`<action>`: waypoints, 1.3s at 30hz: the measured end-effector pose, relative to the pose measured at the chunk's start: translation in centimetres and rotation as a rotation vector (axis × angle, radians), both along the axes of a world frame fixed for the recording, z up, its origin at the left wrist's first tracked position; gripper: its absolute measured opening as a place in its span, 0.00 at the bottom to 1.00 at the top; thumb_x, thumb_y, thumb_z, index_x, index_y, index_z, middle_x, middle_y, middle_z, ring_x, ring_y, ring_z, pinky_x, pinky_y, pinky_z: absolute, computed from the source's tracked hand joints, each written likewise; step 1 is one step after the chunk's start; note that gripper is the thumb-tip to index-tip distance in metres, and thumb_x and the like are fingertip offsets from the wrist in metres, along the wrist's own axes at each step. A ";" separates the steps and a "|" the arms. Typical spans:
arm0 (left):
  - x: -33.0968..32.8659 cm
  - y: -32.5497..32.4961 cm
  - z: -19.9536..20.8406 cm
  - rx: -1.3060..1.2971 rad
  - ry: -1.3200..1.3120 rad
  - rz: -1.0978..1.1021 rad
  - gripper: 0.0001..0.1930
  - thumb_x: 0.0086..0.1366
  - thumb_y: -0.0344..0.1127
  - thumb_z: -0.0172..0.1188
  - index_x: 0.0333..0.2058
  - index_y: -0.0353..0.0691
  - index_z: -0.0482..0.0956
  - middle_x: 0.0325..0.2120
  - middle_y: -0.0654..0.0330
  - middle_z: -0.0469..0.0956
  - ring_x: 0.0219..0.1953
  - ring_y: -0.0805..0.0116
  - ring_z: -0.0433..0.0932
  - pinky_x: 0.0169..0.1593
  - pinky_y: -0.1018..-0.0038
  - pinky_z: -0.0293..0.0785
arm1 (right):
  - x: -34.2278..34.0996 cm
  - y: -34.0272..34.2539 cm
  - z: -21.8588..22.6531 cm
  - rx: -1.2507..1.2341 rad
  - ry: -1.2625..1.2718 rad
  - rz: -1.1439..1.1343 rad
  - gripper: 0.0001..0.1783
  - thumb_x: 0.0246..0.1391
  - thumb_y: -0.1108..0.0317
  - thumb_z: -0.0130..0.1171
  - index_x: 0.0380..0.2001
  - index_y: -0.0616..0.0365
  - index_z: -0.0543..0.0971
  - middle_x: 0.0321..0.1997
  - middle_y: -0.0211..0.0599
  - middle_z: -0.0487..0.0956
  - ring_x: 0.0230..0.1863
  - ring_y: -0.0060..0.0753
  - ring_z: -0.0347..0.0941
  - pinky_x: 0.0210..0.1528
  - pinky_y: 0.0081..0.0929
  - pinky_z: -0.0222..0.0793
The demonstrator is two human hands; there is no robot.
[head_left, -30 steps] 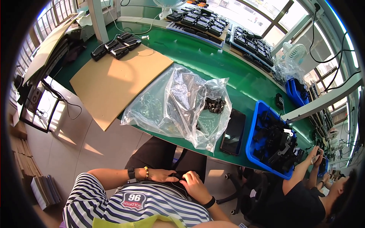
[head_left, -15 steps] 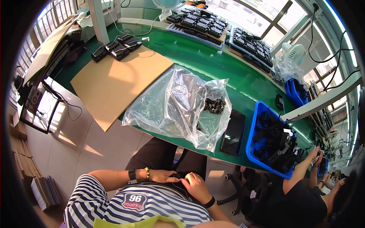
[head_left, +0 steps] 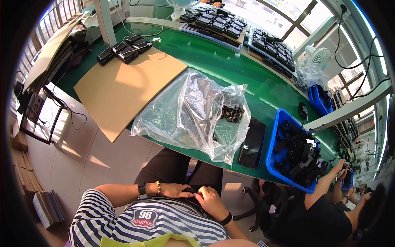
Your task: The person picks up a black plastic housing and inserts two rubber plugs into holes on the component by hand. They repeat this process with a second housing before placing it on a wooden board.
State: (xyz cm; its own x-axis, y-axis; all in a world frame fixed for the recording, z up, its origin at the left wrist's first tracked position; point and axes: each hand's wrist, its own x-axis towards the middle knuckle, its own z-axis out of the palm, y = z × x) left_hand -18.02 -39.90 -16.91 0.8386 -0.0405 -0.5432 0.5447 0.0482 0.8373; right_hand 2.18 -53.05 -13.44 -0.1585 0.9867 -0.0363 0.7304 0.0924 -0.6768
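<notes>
Close to my waist, both hands meet over a small black piece [head_left: 191, 190], mostly covered by my fingers, so its kind does not show. My left hand [head_left: 172, 190], with a watch and a beaded bracelet at the wrist, has its fingertips closed on one side of it. From the other side my right hand [head_left: 210, 200], wearing a black wristband, pinches at it with bent fingers. A thin pale cord runs beneath the hands against my striped shirt. Ahead on the green table [head_left: 263, 103] lies a clear plastic bag [head_left: 197, 119] with small dark parts [head_left: 233, 114] in it.
Right of the bag are a dark flat tablet-like device [head_left: 252, 144] and a blue bin [head_left: 270, 152] of black parts. A tan board [head_left: 127, 90] overhangs the front edge, with black corded devices [head_left: 125, 48] at its far end. A co-worker [head_left: 325, 206] sits at the right.
The view has shifted very slightly. My hands stay together on the black piece, with only a small movement of the right fingers.
</notes>
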 end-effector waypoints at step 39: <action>-0.2 -0.7 -1.8 0.035 -0.072 0.009 0.42 0.74 0.66 0.47 0.65 0.29 0.63 0.55 0.39 0.74 0.58 0.49 0.75 0.61 0.64 0.69 | -0.5 -1.1 -1.5 -0.051 0.206 -0.003 0.16 0.63 0.71 0.57 0.52 0.68 0.73 0.48 0.51 0.73 0.51 0.55 0.73 0.55 0.40 0.70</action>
